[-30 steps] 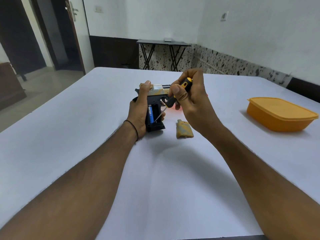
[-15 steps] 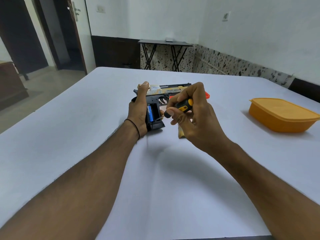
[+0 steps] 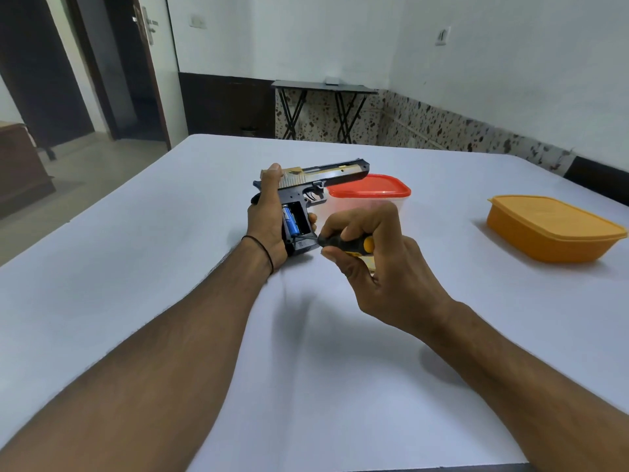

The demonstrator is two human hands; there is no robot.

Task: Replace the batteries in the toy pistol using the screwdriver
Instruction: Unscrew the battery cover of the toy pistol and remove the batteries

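We record a white table [image 3: 170, 284] under both forearms. Nearest to us, the right hand [image 3: 377, 267] has its fingers curled tight round the black-and-yellow handle of the screwdriver [image 3: 347, 245]. The handle lies roughly level, its black end pointing toward the left hand. The shaft and tip are not visible. A sliver of a tan piece [image 3: 370, 264] shows beneath the right fingers, too hidden to identify. Just beyond and to the left of the right hand, the left hand [image 3: 269, 226] grips the toy pistol [image 3: 306, 195] by its grip. The palm is wrapped round the back, the thumb runs up against the rear of the slide, and a fingertip shows at the front edge. A thin dark band [image 3: 263, 248] circles that wrist. The pistol's butt is down at the table, close to the screwdriver's black end; we cannot tell whether the two touch. Its barrel points away to the right, past the right hand. The grip compartment is open, with a blue battery [image 3: 291, 223] seated in the slot next to the left palm. Directly beyond the right hand stands a clear tub with a red lid [image 3: 369, 189]. Well to the right of that hand sits an orange lidded container [image 3: 551, 229]. Against the far wall stands a dark folding table [image 3: 323, 86].
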